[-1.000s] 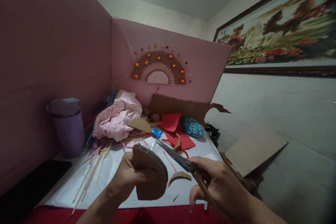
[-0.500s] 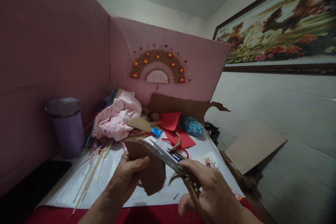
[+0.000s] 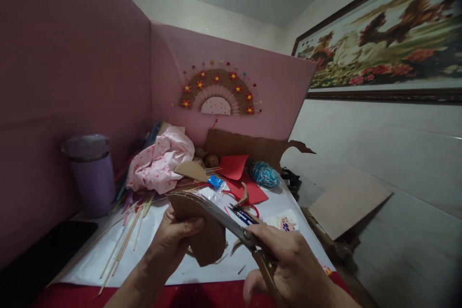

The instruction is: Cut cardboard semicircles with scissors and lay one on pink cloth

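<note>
A curved piece of brown cardboard [image 3: 205, 240] is pinched in my left hand [image 3: 176, 233], thumb on its near face. My right hand [image 3: 285, 260] grips a pair of scissors [image 3: 231, 221] by the handles. The blades lie along the upper edge of the cardboard and point away to the left. Below and right of the cardboard, small brown scraps [image 3: 236, 246] rest on the white table cover [image 3: 144, 262]. Just beyond the scissors lies a dark blue tool [image 3: 245, 215] with white marks, near red scissor handles.
Thin sticks [image 3: 121, 250] lie at left, by a purple cup [image 3: 94, 178]. Behind are a spotted pink cloth [image 3: 162, 159], a cardboard half-disc [image 3: 191, 171], red paper [image 3: 234, 167] and blue yarn [image 3: 265, 173]. A decorated cardboard arch [image 3: 216, 77] hangs on the pink panel [image 3: 281, 86].
The scissor blades have closed together along the cardboard's edge. The cardboard and both hands have shifted only slightly.
</note>
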`<state>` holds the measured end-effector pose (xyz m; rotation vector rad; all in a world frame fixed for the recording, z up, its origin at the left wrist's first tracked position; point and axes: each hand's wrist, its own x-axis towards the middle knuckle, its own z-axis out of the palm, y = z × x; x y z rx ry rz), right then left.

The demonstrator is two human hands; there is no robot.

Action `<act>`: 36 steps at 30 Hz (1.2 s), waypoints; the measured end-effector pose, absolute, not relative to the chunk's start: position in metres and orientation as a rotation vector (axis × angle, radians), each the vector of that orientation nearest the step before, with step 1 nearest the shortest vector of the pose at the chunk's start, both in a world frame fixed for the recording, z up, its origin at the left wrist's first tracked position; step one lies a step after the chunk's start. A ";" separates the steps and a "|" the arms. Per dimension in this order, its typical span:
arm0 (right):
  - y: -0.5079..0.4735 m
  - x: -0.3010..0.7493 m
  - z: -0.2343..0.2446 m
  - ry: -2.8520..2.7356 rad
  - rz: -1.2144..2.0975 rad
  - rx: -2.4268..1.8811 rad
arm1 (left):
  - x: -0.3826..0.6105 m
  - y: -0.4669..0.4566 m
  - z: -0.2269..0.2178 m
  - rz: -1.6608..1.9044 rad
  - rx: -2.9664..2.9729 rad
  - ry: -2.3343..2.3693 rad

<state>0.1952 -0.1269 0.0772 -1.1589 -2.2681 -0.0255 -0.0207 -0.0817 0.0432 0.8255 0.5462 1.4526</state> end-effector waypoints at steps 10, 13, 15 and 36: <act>-0.122 0.189 0.056 -2.158 -0.096 -0.989 | -0.020 -0.084 0.046 1.441 0.757 0.563; -0.121 0.189 0.060 -2.109 0.040 -1.029 | -0.020 -0.084 0.046 1.434 0.702 0.556; -0.121 0.189 0.065 -2.069 0.173 -1.087 | -0.021 -0.083 0.045 1.459 0.630 0.555; -0.126 0.182 0.068 -2.151 0.125 -1.275 | -0.022 -0.079 0.046 1.490 0.566 0.568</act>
